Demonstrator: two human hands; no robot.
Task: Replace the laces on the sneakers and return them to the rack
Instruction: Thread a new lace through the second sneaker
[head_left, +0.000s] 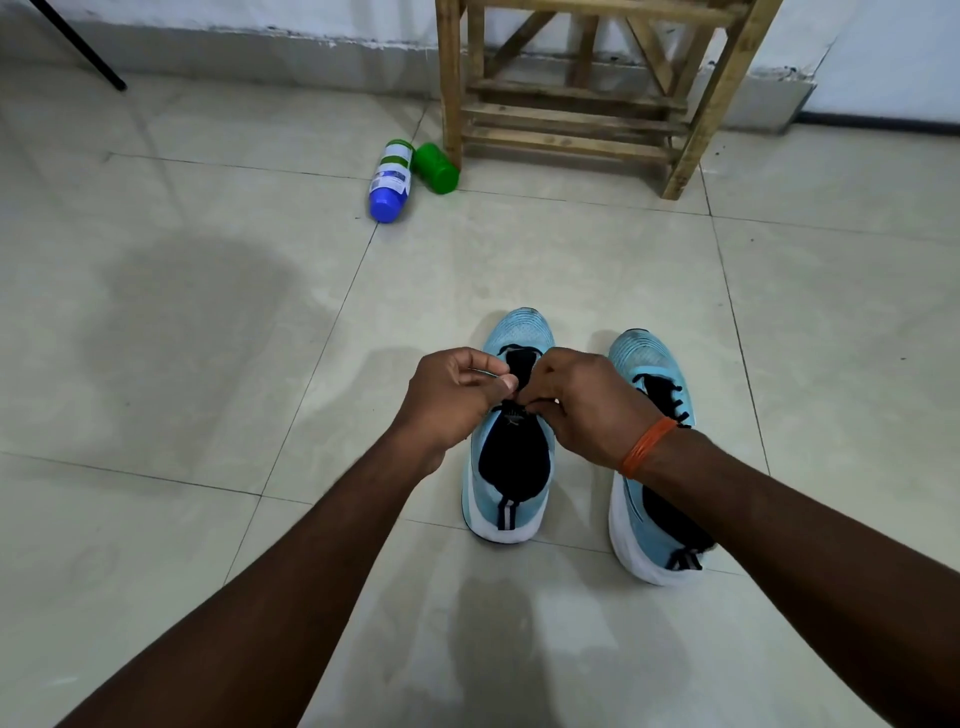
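Two light blue sneakers with white soles stand on the tiled floor, toes pointing away from me. Over the left sneaker (511, 467) both hands meet at the eyelets. My left hand (449, 397) pinches a thin lace end between thumb and fingers. My right hand (587, 405), with an orange band at the wrist, grips the black lace (537, 401) at the tongue. The right sneaker (647, 364) is laced in black and partly hidden under my right forearm. The wooden rack (576, 98) stands against the wall beyond the shoes.
A white bottle with a blue cap (390, 182) and a green container (436, 168) lie on the floor by the rack's left leg. A black pole (78, 47) leans at the top left. Pale tiled floor (182, 312) spreads to the left.
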